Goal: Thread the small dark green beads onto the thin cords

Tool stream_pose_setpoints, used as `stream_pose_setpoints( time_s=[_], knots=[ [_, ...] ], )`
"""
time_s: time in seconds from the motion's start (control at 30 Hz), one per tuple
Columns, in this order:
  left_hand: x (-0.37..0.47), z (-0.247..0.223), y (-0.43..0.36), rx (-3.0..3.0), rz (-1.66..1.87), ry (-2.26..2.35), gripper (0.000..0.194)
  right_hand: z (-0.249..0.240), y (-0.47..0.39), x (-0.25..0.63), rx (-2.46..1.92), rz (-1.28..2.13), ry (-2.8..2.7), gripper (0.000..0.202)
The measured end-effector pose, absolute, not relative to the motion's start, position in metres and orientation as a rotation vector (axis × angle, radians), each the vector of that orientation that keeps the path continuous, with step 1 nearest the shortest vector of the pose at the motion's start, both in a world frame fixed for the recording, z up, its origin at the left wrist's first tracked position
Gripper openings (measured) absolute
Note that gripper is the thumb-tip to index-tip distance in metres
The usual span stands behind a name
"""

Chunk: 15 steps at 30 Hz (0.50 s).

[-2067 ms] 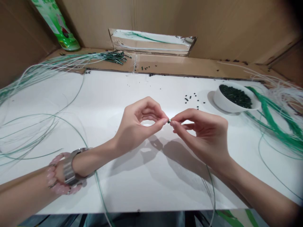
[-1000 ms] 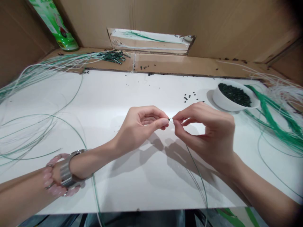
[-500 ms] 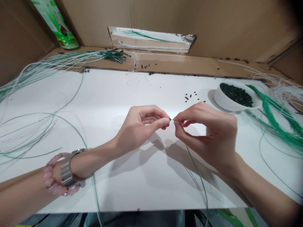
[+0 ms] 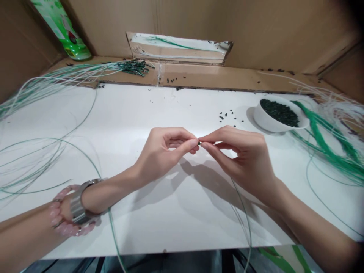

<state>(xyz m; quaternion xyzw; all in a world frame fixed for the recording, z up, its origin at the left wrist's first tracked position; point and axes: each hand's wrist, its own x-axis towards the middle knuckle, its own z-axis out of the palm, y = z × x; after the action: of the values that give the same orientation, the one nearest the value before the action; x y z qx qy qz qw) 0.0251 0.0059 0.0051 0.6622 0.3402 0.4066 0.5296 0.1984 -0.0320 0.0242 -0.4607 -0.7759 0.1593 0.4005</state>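
Observation:
Near the middle of the white table, my left hand point(image 4: 167, 151) pinches a tiny dark bead point(image 4: 199, 143) between thumb and index finger. My right hand point(image 4: 241, 153) meets it from the right, its thumb and index finger closed at the same bead; the thread end there is mostly hidden by the fingertips. A thin green thread point(image 4: 243, 208) hangs below my right hand to the table's front edge. A white bowl point(image 4: 260, 118) full of dark green beads point(image 4: 280, 113) stands behind and to the right of my right hand, with several loose beads point(image 4: 226, 115) beside it.
Beaded strands point(image 4: 136, 67) lie on the cardboard ledge point(image 4: 204, 76) at the back left, near a green bottle point(image 4: 71, 40). Loose thread loops point(image 4: 61, 140) spread on the left. A green thread bundle point(image 4: 321, 132) and white threads point(image 4: 335, 100) lie at the right.
My right hand has moved left, so its fingertips now meet those of my left hand. The short gap with thread between them has closed. The whole view has shifted slightly.

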Motion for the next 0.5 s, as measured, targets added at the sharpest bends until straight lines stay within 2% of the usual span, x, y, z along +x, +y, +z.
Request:
stream_pose_setpoints(
  time_s=[0.23, 0.4, 0.5],
  knots=[
    [0.0262, 0.0033, 0.0058, 1.751, 1.028, 0.919, 0.010, 0.0199, -0.0308, 0.1953, -1.248, 0.348, -1.952, 0.006],
    [0.0284, 0.0021, 0.0083, 1.743, 1.054, 0.948, 0.010, 0.0245, -0.0299, 0.1975, -1.494, 0.512, -1.917, 0.004],
    [0.0303, 0.0043, 0.0077, 1.769, 1.041, 0.939, 0.010, 0.0224, -0.0269, 0.1980, -1.454, 0.606, -1.840, 0.009]
  ],
)
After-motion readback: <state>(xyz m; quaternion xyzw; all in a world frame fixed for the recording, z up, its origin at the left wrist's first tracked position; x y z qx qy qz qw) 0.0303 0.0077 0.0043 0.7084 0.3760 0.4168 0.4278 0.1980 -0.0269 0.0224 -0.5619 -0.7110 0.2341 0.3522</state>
